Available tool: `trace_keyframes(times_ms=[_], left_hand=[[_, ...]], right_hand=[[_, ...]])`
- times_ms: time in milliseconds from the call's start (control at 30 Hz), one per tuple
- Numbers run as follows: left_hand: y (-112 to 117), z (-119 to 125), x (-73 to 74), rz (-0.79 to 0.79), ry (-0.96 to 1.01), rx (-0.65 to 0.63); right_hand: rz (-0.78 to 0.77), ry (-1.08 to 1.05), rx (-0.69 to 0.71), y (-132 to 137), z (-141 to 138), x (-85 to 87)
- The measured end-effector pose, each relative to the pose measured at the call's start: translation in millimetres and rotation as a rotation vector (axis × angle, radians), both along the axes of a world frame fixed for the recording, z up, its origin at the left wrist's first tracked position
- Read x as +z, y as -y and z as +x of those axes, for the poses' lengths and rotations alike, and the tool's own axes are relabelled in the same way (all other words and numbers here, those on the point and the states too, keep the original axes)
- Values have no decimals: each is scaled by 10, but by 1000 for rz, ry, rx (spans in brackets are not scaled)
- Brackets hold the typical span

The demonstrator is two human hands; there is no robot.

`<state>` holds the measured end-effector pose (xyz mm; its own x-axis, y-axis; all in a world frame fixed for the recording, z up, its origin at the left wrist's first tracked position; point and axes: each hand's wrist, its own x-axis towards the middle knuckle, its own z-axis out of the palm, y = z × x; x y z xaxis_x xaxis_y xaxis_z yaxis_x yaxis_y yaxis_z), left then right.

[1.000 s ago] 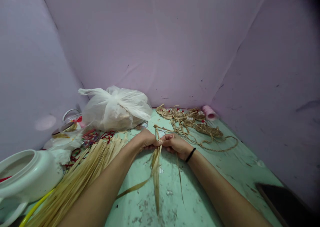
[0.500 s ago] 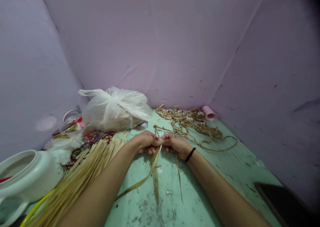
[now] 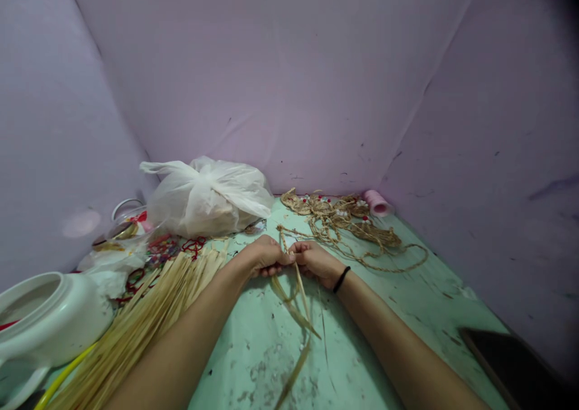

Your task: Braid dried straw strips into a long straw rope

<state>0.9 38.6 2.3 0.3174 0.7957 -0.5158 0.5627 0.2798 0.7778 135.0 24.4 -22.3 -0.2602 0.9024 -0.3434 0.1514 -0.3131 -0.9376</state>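
Observation:
My left hand (image 3: 268, 257) and my right hand (image 3: 316, 261) meet over the green table, fingertips close together. Both pinch a thin braid of dried plant fibre (image 3: 283, 239), whose finished end sticks up beyond the fingers. Below the hands, several loose flat strips (image 3: 298, 313) hang from it toward the front of the table. The exact crossing of the strips is hidden by my fingers. A black band (image 3: 342, 279) circles my right wrist. A bundle of long dry strips (image 3: 149, 319) lies beside my left forearm.
Behind the hands sits a knotted white plastic bag (image 3: 208, 196). Braided cord pieces with red and white beads (image 3: 344, 217) lie at the back right, near a pink thread spool (image 3: 377, 203). A white pot (image 3: 58, 313) is at left; a dark flat object (image 3: 506, 368) at right.
The loose strips under my hands have swung from the left over to the right and front. My hands stay in nearly the same place, still pinching the braid.

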Motion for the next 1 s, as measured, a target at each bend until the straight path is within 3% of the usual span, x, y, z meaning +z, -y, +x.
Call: trace_keyframes(times_ms=[333,533,800,1000], left_hand=[[12,43,58,-37,-35,22],[35,52,66,-18,-12,38],[7,25,-38,99,48,-1],[-61,-99,-68,-23,135,-117]], right_hand=[[113,108,-12,-25,-36,-54],[6,50,69,-10,58,-24],[-36,-34,138,-38,124,-48],[2,63,103,-15,114,5]])
